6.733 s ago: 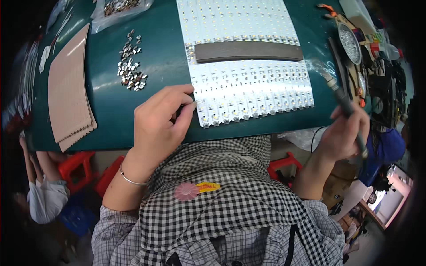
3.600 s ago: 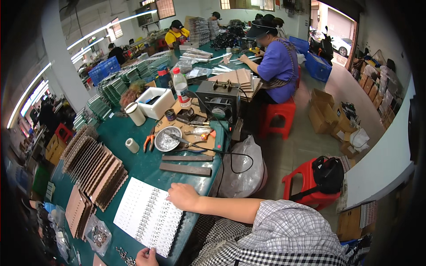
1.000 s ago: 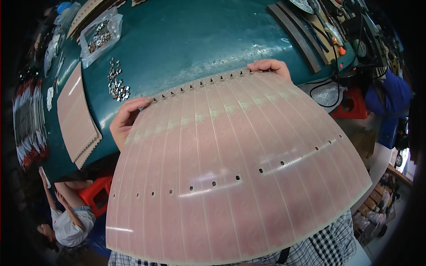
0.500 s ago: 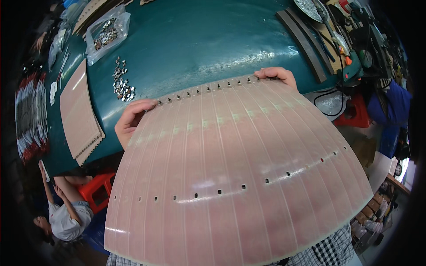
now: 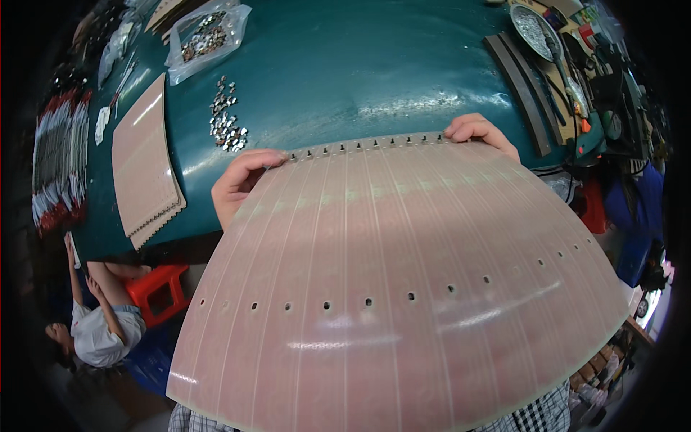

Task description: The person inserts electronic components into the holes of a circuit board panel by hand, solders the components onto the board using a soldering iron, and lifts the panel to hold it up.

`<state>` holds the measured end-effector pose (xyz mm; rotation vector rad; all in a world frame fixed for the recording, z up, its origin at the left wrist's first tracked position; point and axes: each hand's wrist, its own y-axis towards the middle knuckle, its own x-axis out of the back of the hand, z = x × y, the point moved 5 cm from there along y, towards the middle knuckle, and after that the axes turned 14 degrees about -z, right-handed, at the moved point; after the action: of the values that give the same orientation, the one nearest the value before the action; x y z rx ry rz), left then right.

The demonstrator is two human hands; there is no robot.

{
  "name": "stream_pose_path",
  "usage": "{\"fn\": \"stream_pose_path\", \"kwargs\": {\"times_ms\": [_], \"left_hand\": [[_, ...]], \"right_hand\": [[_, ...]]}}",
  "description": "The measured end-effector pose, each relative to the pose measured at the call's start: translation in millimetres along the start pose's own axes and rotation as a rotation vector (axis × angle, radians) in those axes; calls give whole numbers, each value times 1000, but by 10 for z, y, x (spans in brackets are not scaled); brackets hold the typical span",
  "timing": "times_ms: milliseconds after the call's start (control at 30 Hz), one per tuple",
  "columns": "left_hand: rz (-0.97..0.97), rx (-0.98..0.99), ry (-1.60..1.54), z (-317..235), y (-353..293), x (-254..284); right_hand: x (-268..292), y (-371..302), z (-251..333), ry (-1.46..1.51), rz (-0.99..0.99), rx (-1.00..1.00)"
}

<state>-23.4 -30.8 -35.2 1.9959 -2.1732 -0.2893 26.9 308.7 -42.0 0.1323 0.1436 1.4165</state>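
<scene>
A large pinkish, semi-glossy curved sheet (image 5: 374, 237) with pale lines running down it spreads across the middle, its near part over my lap. Small dark clips stand in a row along its far edge, and a row of small slots crosses its nearer half. My left hand (image 5: 241, 183) pinches the sheet's far left corner. At the far right corner, my right hand (image 5: 484, 135) grips the edge with fingers on top. The sheet hides both forearms. Loose small shiny metal pieces (image 5: 227, 131) lie on the table beyond my left hand.
The green table (image 5: 345, 65) carries a stack of similar sheets (image 5: 147, 165), a plastic bag of metal pieces (image 5: 210, 45), and a wire bundle (image 5: 61, 162) at left. Dark curved strips (image 5: 522, 97) and a metal bowl (image 5: 534, 32) are at right. A person (image 5: 108, 324) sits by a red stool (image 5: 160, 291).
The whole view has shifted, so the table's things appear farther right and slightly higher. Both hands keep their hold on the sheet's far corners.
</scene>
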Motion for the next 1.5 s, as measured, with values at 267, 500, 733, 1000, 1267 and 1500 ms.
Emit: {"fn": "stream_pose_path", "kwargs": {"times_ms": [267,500,733,1000,1267,1500], "left_hand": [[3,32,18,5,0,-4],[-52,-215,58,-11,190,-45],[-457,-32,-56,-636,753,-205],[-436,-956,527,-1519,766,-529],[-256,-1061,654,-2031,452,-738],[-536,-605,151,-1656,241,176]], "right_hand": [[-54,61,-126,116,47,-21],[-113,129,-137,7,-293,-268],[-101,84,600,-912,-496,258],[-1072,-220,1886,-793,-181,1056],[-867,388,1930,-783,-539,1072],[-130,536,1346,200,-635,566]]}}
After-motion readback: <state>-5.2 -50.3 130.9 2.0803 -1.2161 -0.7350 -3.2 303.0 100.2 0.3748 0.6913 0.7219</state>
